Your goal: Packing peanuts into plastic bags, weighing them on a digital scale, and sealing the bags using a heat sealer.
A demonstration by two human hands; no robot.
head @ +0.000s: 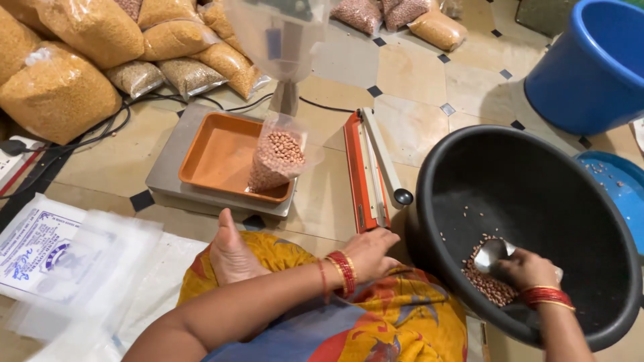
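Head view, contents as I log them from my remote station.

Item 1: right hand [530,269], at 4 o'clock in the frame, fingers curled shut around the handle of a metal scoop [493,255]. The scoop bowl sits just at 10 o'clock of the hand, its lip touching the peanuts [484,280].

Item 2: peanuts, a small heap at the bottom of a black tub [469,167], lying directly under and at 8 o'clock of the right hand. A few loose nuts are scattered higher on the tub wall.

Item 3: left hand [369,251], at 6 o'clock, loosely curled, resting against the near rim of the tub; I see nothing gripped in it. Red bangles on both wrists.

Item 4: clear bag [276,161], part filled with peanuts, standing upright in an orange tray [215,157] on a grey weighing scale [164,177], at 11 o'clock of the left hand and well apart from the tub.

Item 5: orange heat sealer [365,171], lying on the tiled floor between scale and tub.

Item 6: packed bags of grain [57,90], stacked at 10 o'clock.

Item 7: blue bucket [590,64] at 2 o'clock, with a blue lid [620,188] just beside the tub.

Item 8: empty flat plastic bags [74,261], piled at 8 o'clock.

Item 9: bare foot [231,255], resting on patterned yellow cloth, just at 9 o'clock of the left hand.
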